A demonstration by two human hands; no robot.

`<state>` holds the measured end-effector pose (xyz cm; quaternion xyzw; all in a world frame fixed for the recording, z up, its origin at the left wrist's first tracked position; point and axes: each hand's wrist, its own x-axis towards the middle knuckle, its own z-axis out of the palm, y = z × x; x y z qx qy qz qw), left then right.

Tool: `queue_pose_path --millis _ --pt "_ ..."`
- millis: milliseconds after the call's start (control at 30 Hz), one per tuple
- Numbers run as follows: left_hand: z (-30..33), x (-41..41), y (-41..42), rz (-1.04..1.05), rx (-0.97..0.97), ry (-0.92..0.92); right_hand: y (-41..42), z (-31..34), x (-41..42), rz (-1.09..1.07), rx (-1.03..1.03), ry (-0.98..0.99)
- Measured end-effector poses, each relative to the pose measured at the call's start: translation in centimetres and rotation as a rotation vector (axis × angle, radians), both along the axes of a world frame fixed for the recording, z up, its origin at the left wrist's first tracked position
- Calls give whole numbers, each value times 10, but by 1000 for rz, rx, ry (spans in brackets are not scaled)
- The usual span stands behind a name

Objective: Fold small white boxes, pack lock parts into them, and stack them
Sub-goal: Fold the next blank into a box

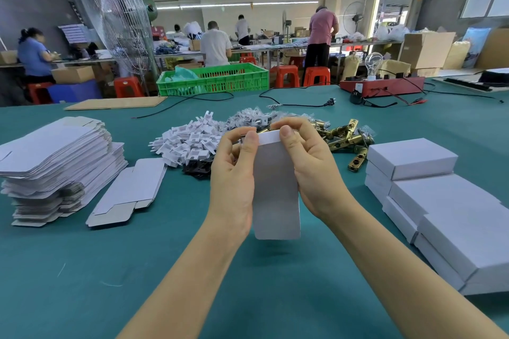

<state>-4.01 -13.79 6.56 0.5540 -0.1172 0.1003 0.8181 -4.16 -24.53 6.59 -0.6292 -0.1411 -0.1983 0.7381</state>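
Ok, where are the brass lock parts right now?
In the head view, the brass lock parts lie right of centre on the green table, just behind the right hand.

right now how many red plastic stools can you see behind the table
5, maybe more hidden: one far left, one beside the fan pole, one behind the green crate, two right of it.

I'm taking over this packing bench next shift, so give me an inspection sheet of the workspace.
Surface: green table, in use.
Job's things: flat box blanks stacked left; folded boxes stacked right; white plastic parts and brass latches piled behind the hands.
Clutter: red test unit with bulb.
Grips: left hand and right hand both pinch one box.
Cables: black plug lead loose.
Surroundings: green crate, fan, workers behind.
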Motion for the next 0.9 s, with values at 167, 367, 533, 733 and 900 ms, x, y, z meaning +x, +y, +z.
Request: queue_pose_path --millis 167,367,533,733,900 --pt "4 -4 0 24 32 -31 0 1 -1 -48 -58 -22" --pt "4 -5 -1 72 33 -7 7 2 -4 -158 -87 -59" --pt "4 -5 -1 94 40 3 12 -1 -6 -202 -123 -96" --pt "2 -7 -3 89 118 -86 8 3 -6 -220 -140 -94" --pt "4 -6 -1 53 127 -117 7 4 -8 -222 -139 -88"
